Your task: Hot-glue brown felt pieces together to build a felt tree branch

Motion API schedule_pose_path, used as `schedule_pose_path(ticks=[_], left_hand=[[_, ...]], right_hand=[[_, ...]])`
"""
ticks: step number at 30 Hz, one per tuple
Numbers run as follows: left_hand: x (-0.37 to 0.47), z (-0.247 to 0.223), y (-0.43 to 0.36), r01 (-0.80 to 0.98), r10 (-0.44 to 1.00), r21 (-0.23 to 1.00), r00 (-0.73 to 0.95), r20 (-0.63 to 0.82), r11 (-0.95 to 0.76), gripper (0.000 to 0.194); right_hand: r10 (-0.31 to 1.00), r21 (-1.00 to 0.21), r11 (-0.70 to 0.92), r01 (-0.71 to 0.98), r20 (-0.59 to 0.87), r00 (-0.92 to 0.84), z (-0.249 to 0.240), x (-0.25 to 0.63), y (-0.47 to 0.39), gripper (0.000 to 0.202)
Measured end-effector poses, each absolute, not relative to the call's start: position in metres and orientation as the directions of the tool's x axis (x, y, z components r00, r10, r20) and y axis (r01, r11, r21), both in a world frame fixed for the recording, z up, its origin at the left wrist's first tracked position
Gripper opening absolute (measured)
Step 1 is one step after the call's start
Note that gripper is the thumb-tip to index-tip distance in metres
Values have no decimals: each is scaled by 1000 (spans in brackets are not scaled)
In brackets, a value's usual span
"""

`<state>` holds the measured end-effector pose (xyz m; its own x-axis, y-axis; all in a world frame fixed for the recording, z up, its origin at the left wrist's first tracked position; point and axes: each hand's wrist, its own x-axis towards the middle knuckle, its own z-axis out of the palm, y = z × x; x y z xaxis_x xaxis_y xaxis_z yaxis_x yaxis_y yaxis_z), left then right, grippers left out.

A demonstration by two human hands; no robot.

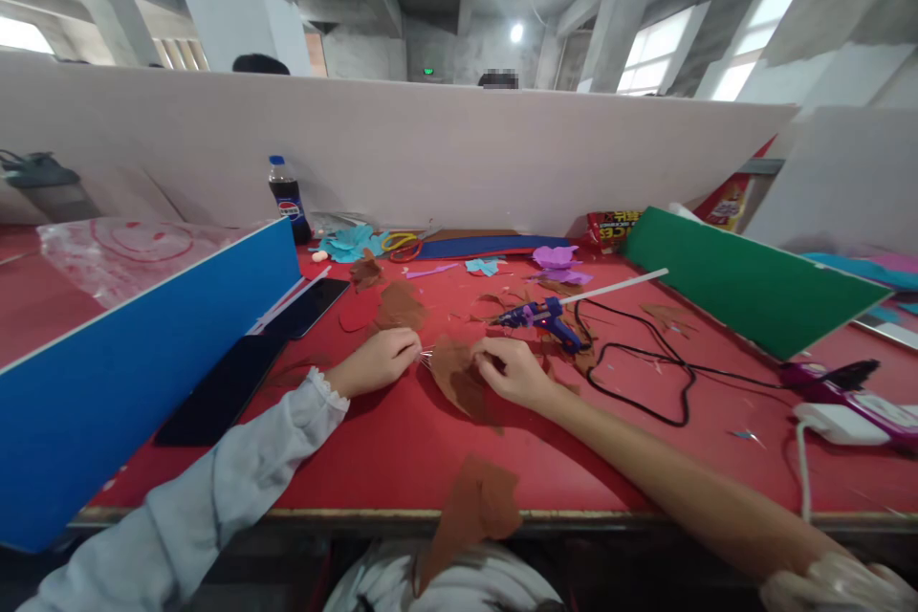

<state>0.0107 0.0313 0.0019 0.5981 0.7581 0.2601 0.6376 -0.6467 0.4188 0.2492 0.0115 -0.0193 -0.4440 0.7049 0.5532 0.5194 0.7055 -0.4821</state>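
Red table (359, 473); blue board (164, 344) left, green board (746, 285) right. Glue gun (551, 320) lies just beyond right hand (513, 371), its fingertips pinched on brown sheet (457, 378), which sits between both hands. Left hand (383, 359) fingers together, clamped on thin pale strands (426, 360) beside the sheet.

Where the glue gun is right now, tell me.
In the head view, the glue gun lies right of centre on the red table, just beyond the right hand.
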Motion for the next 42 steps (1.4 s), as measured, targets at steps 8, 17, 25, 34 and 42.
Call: schedule_pose_path(ticks=[8, 17, 25, 34, 42], left_hand=[[5, 14, 28, 599, 804, 540, 498, 326, -591, 27], [10, 18, 21, 566, 773, 526, 475, 421, -635, 25], [12, 17, 20, 581, 766, 503, 431, 477, -640, 24], [-10, 29, 29, 643, 729, 503, 131, 672, -578, 23], [2, 22, 21, 598, 786, 539, 284, 549, -593, 25]], right_hand=[[846, -730, 521, 442, 509, -156, -15, 243, 15, 18], [891, -994, 68, -80, 97, -443, -24, 233, 19, 32], [903, -999, 19, 36, 2, -429, -23, 237, 21, 37], [891, -881, 349, 320, 206, -405, -13, 243, 10, 55], [901, -892, 408, 195, 360, -240, -16, 239, 13, 25]])
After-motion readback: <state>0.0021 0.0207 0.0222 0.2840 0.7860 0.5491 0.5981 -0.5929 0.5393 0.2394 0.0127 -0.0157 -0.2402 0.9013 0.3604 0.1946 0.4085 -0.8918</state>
